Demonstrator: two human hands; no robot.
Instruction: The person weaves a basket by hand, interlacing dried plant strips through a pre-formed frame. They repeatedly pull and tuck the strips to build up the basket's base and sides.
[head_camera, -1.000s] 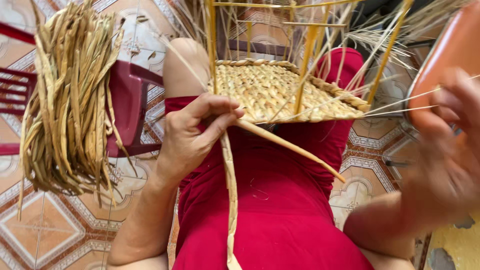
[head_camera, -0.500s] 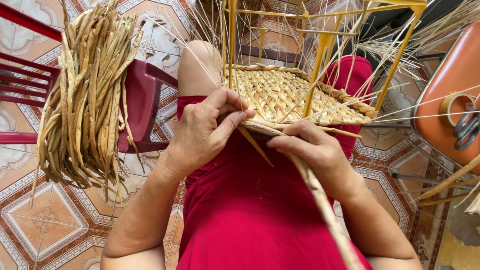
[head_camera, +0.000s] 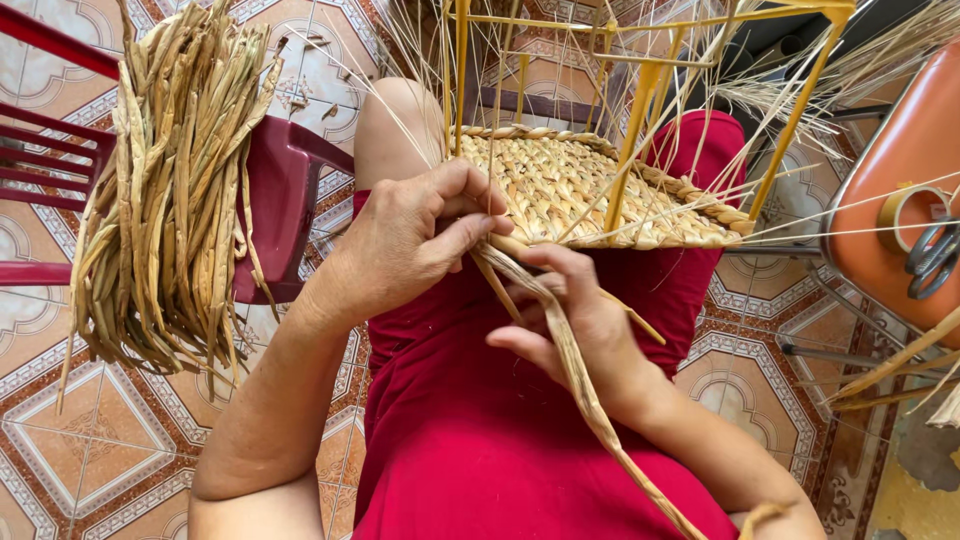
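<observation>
A person's 2 hands work at the near edge of a woven straw mat (head_camera: 590, 190) resting on their lap under a yellow wire frame (head_camera: 640, 110). The left hand (head_camera: 410, 245) has its fingers closed, pinching a dried straw strand (head_camera: 580, 370). The right hand (head_camera: 575, 320) cradles that strand, fingers loosely curled. A bundle of dried straw (head_camera: 170, 190) hangs over a red chair (head_camera: 285, 190) at left.

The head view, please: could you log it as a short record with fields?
Left hand: left hand pinches a dried strand at the edge of the woven panel.
Right hand: right hand lies under the same strand, fingers open.
Frame: yellow wire frame stands on the panel.
Left side: bundle of dried leaves hangs over a red chair.
Right side: orange seat bearing scissors and tape roll.
</observation>
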